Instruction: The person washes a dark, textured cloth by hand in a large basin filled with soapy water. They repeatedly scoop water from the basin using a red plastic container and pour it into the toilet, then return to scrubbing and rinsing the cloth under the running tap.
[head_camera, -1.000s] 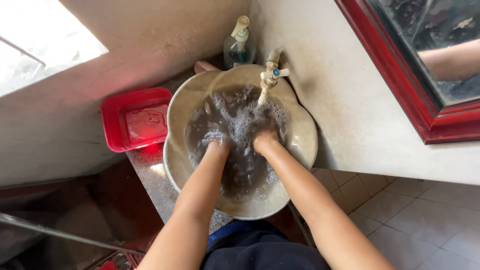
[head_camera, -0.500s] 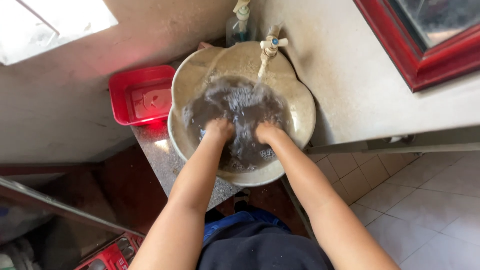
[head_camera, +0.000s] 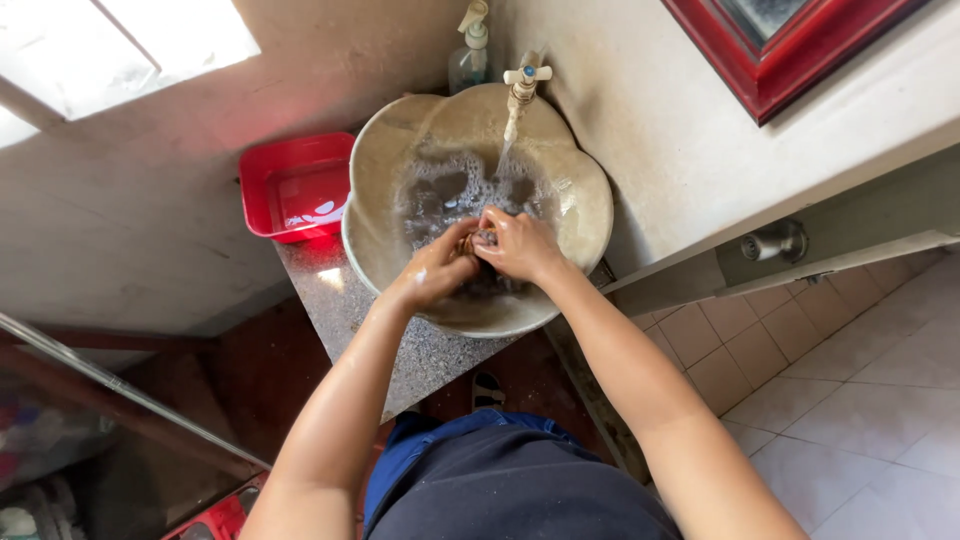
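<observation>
Head view, looking down: the left hand (head_camera: 435, 272) and right hand (head_camera: 518, 245) are pressed together over a scalloped stone basin (head_camera: 585, 195), both grasping a small dark object (head_camera: 485, 238) between the fingers, too hidden to identify. The tap (head_camera: 522, 82) runs into soapy water (head_camera: 450, 190); with wet, slick fingers the object could likely slip into the suds.

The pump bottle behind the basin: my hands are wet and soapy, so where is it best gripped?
Probably the pump bottle is best gripped round its clear body, coming from above the basin: it stands upright against the wall, left of the running tap.
</observation>
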